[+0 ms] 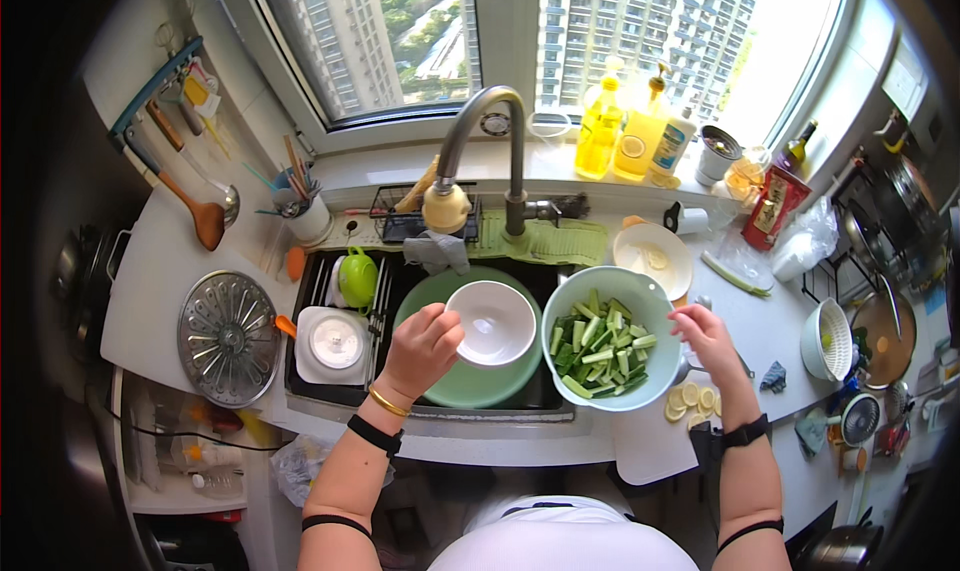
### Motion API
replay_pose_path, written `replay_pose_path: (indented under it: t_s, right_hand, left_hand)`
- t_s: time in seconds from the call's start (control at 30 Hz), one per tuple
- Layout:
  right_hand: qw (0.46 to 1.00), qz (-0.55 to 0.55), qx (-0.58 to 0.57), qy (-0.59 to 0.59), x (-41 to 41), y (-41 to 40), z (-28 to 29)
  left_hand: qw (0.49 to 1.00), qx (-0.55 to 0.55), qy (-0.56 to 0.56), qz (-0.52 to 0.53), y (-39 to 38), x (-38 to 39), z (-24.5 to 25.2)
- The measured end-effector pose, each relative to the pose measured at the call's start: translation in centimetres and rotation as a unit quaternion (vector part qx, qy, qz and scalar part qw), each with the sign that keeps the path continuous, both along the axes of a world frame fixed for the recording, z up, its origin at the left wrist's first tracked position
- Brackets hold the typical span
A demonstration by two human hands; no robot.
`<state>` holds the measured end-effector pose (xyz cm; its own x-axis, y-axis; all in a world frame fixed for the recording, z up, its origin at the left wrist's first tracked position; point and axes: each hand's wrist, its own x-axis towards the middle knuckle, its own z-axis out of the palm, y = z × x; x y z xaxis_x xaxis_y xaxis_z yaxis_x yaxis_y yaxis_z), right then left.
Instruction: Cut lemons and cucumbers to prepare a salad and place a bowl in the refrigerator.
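My left hand (429, 340) grips the rim of a small white bowl (495, 323), which has no food in it. That bowl is above a large green basin (472, 391) in the dark sink. To its right, a light blue bowl (664, 368) holds cut cucumber sticks (600, 346). At this bowl's right rim are the bent fingers of my right hand (701, 335); whether they grip the rim or only rest near it is unclear. Lemon slices (690, 400) lie on a white cutting board (656, 451) below that hand.
A curved faucet (517, 151) rises behind the basin. A round metal lid (231, 338) lies left of the sink. Yellow bottles (598, 132) line the windowsill. Behind the cucumber bowl stands a cream bowl (679, 260); a knife block or dark handle (705, 443) is near my right wrist.
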<state>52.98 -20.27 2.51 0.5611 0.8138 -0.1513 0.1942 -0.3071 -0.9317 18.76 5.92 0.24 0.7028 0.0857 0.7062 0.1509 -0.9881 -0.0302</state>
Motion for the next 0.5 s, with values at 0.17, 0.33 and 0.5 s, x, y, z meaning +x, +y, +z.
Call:
replay_pose_path:
  t_s: [0.17,0.33,0.5]
  right_hand:
    - [0.978,0.174,-0.012,0.119,-2.2,4.1,0.6]
    - [0.968,0.167,-0.015,0.185,-1.0,4.2,-1.7]
    - [0.985,0.119,0.054,0.114,3.9,2.1,-2.6]
  left_hand:
    - [0.996,0.019,0.014,-0.082,-3.9,8.1,1.6]
    - [0.995,-0.029,0.038,-0.085,-8.0,13.9,1.9]
    - [0.692,-0.717,-0.031,-0.083,-13.0,17.1,0.6]
